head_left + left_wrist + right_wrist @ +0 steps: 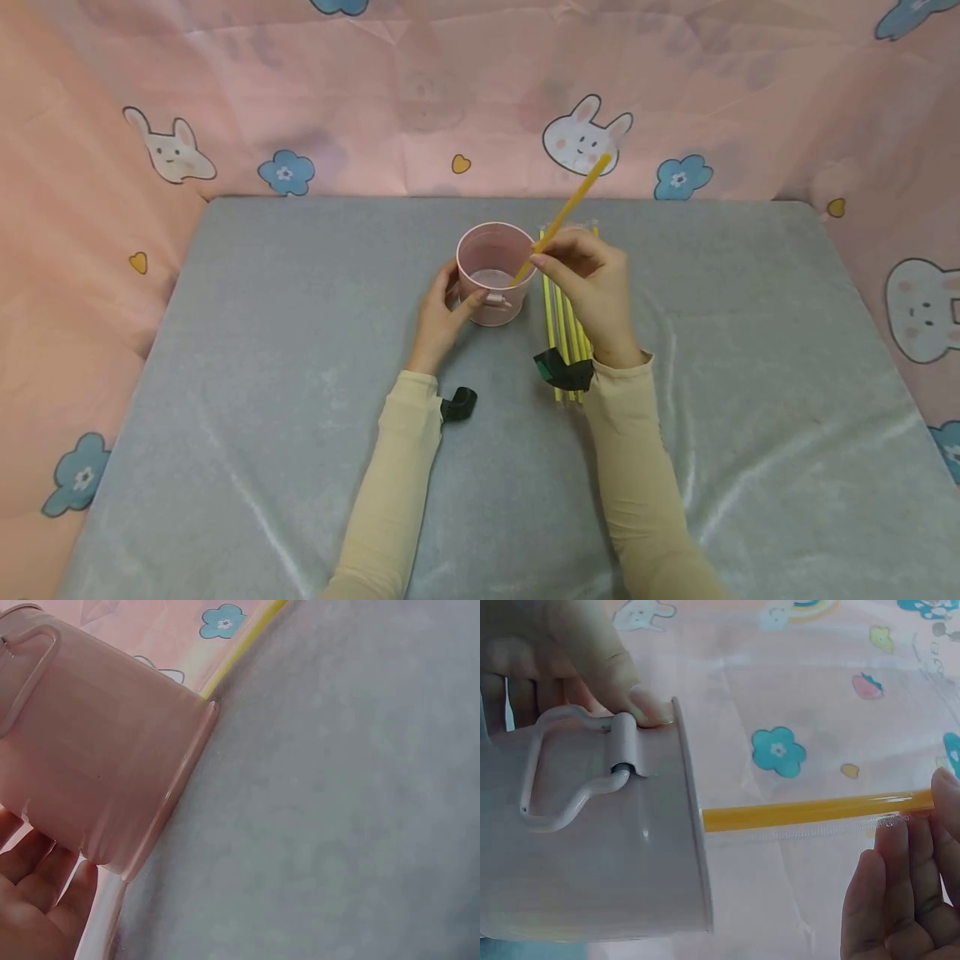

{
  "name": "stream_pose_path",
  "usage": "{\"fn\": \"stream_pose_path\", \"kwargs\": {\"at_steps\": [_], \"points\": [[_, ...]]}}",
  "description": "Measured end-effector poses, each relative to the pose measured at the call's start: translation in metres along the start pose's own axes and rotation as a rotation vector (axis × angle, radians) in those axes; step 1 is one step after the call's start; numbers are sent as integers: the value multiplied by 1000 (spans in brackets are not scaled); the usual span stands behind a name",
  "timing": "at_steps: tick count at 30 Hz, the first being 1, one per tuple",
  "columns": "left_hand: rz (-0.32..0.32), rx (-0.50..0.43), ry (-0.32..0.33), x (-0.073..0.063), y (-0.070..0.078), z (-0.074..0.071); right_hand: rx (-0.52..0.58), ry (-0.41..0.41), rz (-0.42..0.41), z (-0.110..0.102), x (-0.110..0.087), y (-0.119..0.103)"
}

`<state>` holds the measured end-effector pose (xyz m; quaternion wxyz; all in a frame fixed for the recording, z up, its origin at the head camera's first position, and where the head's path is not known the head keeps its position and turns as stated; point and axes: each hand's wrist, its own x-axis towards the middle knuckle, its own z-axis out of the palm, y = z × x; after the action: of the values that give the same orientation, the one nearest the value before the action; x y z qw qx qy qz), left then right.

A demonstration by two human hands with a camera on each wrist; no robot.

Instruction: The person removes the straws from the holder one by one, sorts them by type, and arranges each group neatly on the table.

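Note:
A small pink metal pail (487, 246) stands upright on the grey cloth, a hinged wire handle (536, 772) hanging at its side. My left hand (438, 325) holds it, thumb at the near side by the handle mount and fingers (71, 896) round the left side. Between thumb and fingertips my right hand (596, 292) pinches an orange-yellow straw (573, 200) in a clear wrapper. The straw slants over the pail's right rim, lower end inside and upper end pointing up and right.
Several yellow straws (558, 325) in clear wrapping lie side by side on the grey-covered table (300, 333), partly hidden under my right hand. A pink printed curtain (375, 100) surrounds the table's back and sides.

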<state>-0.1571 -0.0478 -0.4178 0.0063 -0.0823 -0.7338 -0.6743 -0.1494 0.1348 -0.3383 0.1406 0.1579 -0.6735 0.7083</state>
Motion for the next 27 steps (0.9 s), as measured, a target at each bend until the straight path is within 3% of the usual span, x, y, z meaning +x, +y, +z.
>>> {"fn": "stream_pose_path", "kwargs": {"at_steps": [3, 10, 12, 20, 27], "points": [[10, -5, 3, -3, 10, 0, 17, 33, -5, -4, -1, -3], [11, -6, 16, 7, -22, 2, 14, 83, -73, -17, 0, -13], [11, -6, 22, 7, -24, 2, 41, 85, -81, -22, 0, -15], [8, 17, 23, 8, -25, 6, 95, 66, -65, -40, -9, -23], [8, -19, 24, 7, -24, 5, 143, 168, -56, -53, -12, -24]]}}
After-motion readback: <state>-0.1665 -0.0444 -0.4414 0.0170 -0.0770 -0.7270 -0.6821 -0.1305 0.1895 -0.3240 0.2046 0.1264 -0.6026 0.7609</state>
